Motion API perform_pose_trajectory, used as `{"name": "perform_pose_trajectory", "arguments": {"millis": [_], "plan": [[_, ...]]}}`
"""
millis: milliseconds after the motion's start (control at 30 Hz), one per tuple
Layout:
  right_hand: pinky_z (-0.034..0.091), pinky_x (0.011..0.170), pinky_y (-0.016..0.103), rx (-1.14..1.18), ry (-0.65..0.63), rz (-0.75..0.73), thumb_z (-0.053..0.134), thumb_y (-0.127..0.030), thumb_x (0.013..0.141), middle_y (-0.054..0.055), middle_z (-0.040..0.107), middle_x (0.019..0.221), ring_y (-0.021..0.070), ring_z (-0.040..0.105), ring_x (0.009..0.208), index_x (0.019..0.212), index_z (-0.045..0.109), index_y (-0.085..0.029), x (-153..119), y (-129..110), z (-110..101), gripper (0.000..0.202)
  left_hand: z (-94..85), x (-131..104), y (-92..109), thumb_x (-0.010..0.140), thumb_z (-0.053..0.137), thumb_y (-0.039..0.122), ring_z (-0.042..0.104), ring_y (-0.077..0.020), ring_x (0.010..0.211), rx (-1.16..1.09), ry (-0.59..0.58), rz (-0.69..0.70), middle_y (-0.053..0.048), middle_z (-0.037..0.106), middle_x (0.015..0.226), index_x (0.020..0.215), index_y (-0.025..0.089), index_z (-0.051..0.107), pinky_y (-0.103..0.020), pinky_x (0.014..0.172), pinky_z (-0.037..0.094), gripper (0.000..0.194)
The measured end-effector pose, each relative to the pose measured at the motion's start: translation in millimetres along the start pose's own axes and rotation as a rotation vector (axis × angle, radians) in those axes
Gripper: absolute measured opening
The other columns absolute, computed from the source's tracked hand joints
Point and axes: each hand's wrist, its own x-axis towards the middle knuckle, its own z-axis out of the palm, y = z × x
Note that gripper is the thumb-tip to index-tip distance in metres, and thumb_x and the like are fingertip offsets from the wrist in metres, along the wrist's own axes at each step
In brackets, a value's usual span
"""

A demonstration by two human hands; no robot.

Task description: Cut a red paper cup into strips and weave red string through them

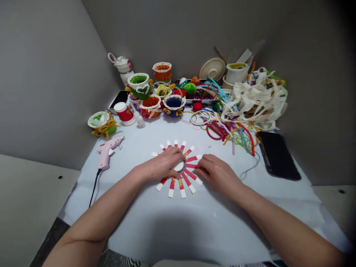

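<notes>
A cut paper cup (178,167) lies near the middle of the white worktop (178,222), its red-and-white strips (188,181) splayed flat like rays around the pale round base. The left hand (167,162) reaches over it from the left edge's side, thumb and fingers parted around the base, covering several strips; whether they grip it, I cannot tell. On the cup's right side, the bent fingers of the right hand (215,170) pinch the end of one strip. Farther out, a pink glue gun (105,152) lies by the left edge and a black phone (278,155) by the right edge. Red-handled scissors (217,130) and decorated pots (174,106) sit toward the far edge.
</notes>
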Motion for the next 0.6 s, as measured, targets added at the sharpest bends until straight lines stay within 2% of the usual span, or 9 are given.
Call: {"name": "perform_pose_trajectory", "arguments": {"millis": [167,300,367,500,600], "plan": [[0.042,0.070,0.030,-0.011,0.115,0.063,0.060,-0.029,0.100,0.004,0.062,0.081,0.0193,0.058,0.079,0.079,0.060,-0.019,8,2,10,0.023,1.0,3,2,0.086,0.075,0.016,0.050,-0.0272,0.120,-0.003,-0.024,0.044,-0.009,0.056,0.121,0.114,0.020,0.059,-0.041,0.102,0.043,0.033],[0.043,0.071,0.030,0.023,0.090,0.094,0.059,-0.029,0.100,0.004,0.063,0.084,0.0194,0.058,0.080,0.081,0.061,-0.019,10,2,14,0.021,-1.9,4,5,0.086,0.073,0.013,0.051,-0.0270,0.120,0.012,-0.040,0.035,-0.009,0.057,0.122,0.113,0.019,0.060,-0.040,0.103,0.043,0.031],[0.044,0.071,0.030,0.049,0.075,0.099,0.060,-0.030,0.100,0.004,0.063,0.084,0.0196,0.059,0.081,0.082,0.061,-0.019,10,4,16,0.020,-2.7,3,6,0.086,0.075,0.017,0.050,-0.0277,0.121,0.027,-0.023,0.037,-0.010,0.057,0.124,0.115,0.019,0.061,-0.041,0.104,0.043,0.032],[0.044,0.071,0.030,0.080,0.083,0.093,0.060,-0.031,0.099,0.004,0.064,0.084,0.0195,0.059,0.080,0.082,0.061,-0.020,11,5,18,0.021,2.1,1,8,0.084,0.080,0.039,0.049,-0.0300,0.117,0.082,0.065,-0.019,-0.011,0.054,0.123,0.119,0.021,0.063,-0.045,0.102,0.043,0.043],[0.044,0.072,0.031,0.093,0.086,0.095,0.059,-0.030,0.099,0.005,0.064,0.084,0.0200,0.059,0.082,0.082,0.062,-0.020,11,5,18,0.020,9.2,2,9,0.081,0.083,0.039,0.049,-0.0293,0.112,0.095,0.093,-0.075,-0.010,0.053,0.118,0.120,0.020,0.061,-0.044,0.098,0.045,0.048]]}}
